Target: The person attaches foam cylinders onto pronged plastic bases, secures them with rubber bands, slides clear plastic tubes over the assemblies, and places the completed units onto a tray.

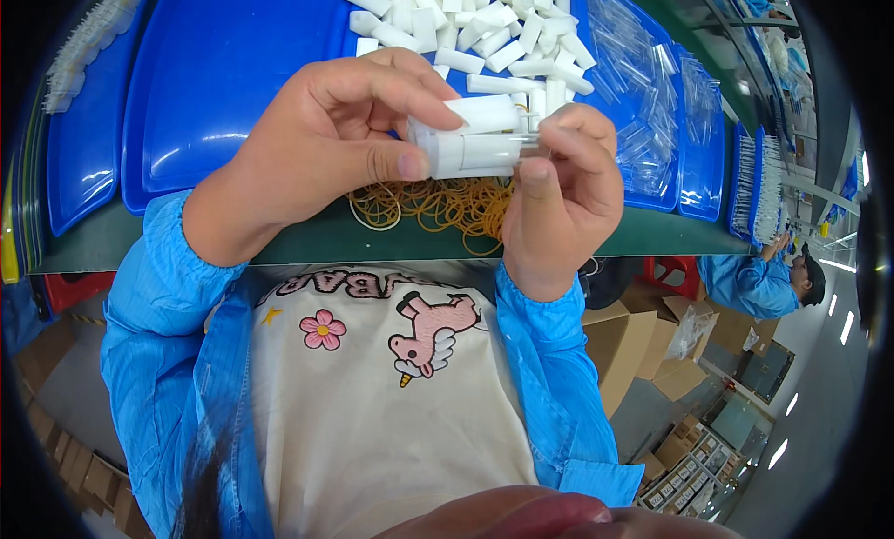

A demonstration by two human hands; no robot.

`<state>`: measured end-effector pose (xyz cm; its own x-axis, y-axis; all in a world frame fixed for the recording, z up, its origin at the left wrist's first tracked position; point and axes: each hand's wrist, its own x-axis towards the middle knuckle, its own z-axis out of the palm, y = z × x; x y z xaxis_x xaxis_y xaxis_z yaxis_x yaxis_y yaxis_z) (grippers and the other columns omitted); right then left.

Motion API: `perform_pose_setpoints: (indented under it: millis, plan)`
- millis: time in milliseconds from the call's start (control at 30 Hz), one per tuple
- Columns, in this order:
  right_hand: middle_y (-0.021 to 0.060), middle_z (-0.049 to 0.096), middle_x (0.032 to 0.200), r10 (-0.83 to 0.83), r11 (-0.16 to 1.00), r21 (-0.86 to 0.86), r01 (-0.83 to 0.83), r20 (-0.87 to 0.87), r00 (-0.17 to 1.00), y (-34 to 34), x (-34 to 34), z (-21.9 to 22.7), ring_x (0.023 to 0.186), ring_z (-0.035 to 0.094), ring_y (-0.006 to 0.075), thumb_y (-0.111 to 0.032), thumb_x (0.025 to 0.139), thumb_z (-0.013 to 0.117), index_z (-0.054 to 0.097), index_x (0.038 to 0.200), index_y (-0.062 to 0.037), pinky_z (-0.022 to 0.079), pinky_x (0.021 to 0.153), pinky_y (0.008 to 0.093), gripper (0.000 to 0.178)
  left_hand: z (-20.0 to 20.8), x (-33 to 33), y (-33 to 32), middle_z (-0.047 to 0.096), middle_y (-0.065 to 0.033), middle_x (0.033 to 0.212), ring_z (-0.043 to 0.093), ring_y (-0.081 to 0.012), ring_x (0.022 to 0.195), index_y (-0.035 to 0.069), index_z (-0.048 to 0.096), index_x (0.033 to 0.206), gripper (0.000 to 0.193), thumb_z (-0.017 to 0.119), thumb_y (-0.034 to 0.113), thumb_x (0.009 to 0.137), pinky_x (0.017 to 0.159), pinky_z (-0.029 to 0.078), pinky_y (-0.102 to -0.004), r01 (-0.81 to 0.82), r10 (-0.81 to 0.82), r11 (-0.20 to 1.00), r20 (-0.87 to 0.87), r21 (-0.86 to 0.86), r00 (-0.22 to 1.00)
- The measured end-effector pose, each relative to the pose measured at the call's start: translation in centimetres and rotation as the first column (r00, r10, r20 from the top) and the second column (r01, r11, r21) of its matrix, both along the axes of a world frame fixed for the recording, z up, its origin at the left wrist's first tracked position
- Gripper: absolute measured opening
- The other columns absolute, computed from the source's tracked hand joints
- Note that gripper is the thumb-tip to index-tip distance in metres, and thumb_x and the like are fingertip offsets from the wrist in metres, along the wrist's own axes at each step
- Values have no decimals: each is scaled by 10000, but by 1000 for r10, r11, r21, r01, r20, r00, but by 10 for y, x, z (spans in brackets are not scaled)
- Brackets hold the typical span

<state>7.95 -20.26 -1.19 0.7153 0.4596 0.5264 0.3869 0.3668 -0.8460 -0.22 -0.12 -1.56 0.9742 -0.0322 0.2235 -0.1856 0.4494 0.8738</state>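
Note:
In front of my chest, my left hand (326, 134) grips one end of a white part (480, 153), made of smooth white blocks lying side by side in what looks like a clear holder. Its thumb is below and its fingers above. At the other end, thin clear strips (529, 141) stick out, and my right hand (568, 195) closes its thumb and fingertips on them. How far the strips run into the fingers is hidden. Below the part, a heap of tan rubber bands (447, 208) lies on the green tabletop, with one white band among them.
Loose white blocks (503, 46) pile up beyond my hands. A blue tray (251, 83) stands left of them; on the right, trays hold clear plastic pieces (633, 101). Racks of white parts (88, 50) flank the far left. Cardboard boxes (633, 348) and a co-worker (759, 283) are at right.

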Motion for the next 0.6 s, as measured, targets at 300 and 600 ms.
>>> perform_pose_setpoints:
  millis: [300, 600]
  plan:
    - [157, 442, 1329, -69, 977, 193, 87, -99, 993, 26, -16, -13, 1048, 529, 168, 124, 794, 680, 604, 1132, -17, 507, 878, 304, 374, 2, -3, -5, 506, -77, 1136, 541, -170, 1044, 106, 662, 933, 301, 861, 175, 719, 893, 483, -293, -48, 49, 997, 2, -58, 999]
    - [232, 346, 1458, 103, 979, 186, -85, -91, 991, 29, -12, -17, 1121, 516, 185, 127, 773, 688, 600, 1154, -27, 505, 887, 320, 421, -9, -3, 0, 513, -83, 1159, 581, -154, 1024, 18, 656, 990, 282, 776, -44, 743, 845, 523, -288, -31, 33, 999, 173, -17, 984]
